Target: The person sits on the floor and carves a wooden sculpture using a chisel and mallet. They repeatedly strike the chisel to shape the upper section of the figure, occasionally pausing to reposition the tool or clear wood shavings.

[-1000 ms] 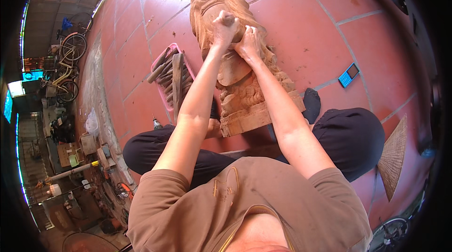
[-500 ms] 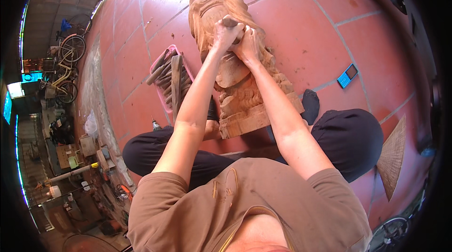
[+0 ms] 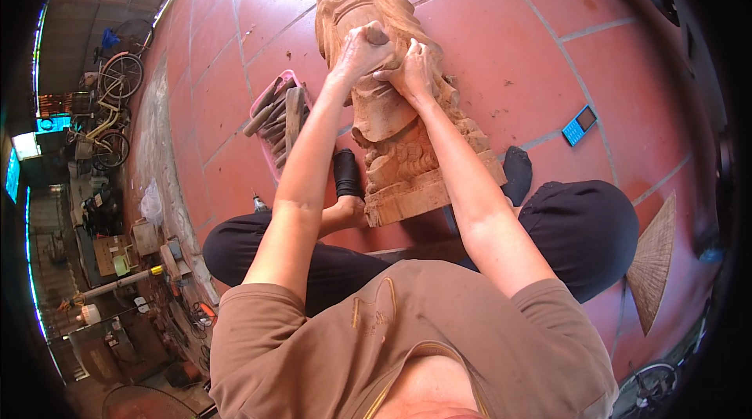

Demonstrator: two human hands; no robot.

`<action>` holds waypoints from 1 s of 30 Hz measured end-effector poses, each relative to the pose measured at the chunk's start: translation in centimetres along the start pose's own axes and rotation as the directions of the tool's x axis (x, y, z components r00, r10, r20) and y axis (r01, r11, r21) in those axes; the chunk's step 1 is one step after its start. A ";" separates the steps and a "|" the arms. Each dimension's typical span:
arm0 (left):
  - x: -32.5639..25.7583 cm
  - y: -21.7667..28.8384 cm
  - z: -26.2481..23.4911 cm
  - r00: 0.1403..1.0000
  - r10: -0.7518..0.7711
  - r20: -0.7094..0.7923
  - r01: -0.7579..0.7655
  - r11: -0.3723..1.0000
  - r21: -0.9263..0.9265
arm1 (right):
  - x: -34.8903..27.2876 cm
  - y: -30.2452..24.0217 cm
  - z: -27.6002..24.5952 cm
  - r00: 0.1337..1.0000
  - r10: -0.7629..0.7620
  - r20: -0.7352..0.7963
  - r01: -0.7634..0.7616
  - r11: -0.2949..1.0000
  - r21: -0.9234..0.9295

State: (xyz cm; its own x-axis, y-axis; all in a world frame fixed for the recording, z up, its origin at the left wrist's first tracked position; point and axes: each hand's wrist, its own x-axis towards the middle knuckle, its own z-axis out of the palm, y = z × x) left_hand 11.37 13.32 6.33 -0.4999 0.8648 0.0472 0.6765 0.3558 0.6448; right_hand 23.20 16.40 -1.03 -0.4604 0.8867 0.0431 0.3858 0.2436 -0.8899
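Observation:
A carved wooden statue (image 3: 380,125) lies on its back across the floor in front of me, its base nearest my body and its hat-like top pointing away. My left hand (image 3: 362,52) is wrapped round the dark wooden handle (image 3: 377,33) of what looks like a carving chisel; the blade is hidden. Close beside it, my right hand (image 3: 412,74) lies on the statue's middle with fingers curled and thumb stretched toward the left hand. Whatever those fingers grip cannot be seen.
Left of the statue stands a pink basket (image 3: 287,78) of wooden-handled tools. A blue keypad phone (image 3: 580,125) lies on red floor tiles at right, a woven conical hat (image 3: 652,266) beside my knee. Bicycles (image 3: 117,106) and workshop clutter line the left side.
My left hand has shifted left and slightly nearer with the handle, opening a gap from my right hand. My left forearm has swung left, uncovering my foot. The right thumb now shows.

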 end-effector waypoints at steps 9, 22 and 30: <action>1.6 -3.3 1.5 0.971 0.103 -0.214 -0.167 0.937 -0.306 | 0.1 -0.3 0.7 1.000 0.001 0.021 -0.001 1.000 0.008; 0.9 -3.9 0.6 0.984 -0.097 -0.150 0.034 0.927 -0.375 | -0.2 -0.4 0.8 0.999 -0.038 -0.017 0.038 0.999 -0.001; -4.0 -1.9 0.7 0.956 -0.150 -0.251 0.050 0.930 -0.365 | 2.7 3.6 1.2 0.994 -0.041 -0.098 0.047 0.997 0.062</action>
State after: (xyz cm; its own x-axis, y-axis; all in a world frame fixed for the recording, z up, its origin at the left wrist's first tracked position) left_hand 12.45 9.43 4.39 -0.7150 0.6849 0.1401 0.4065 0.2443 0.8804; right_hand 22.40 19.20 -4.69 -0.3955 0.9102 0.1232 0.3138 0.2600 -0.9132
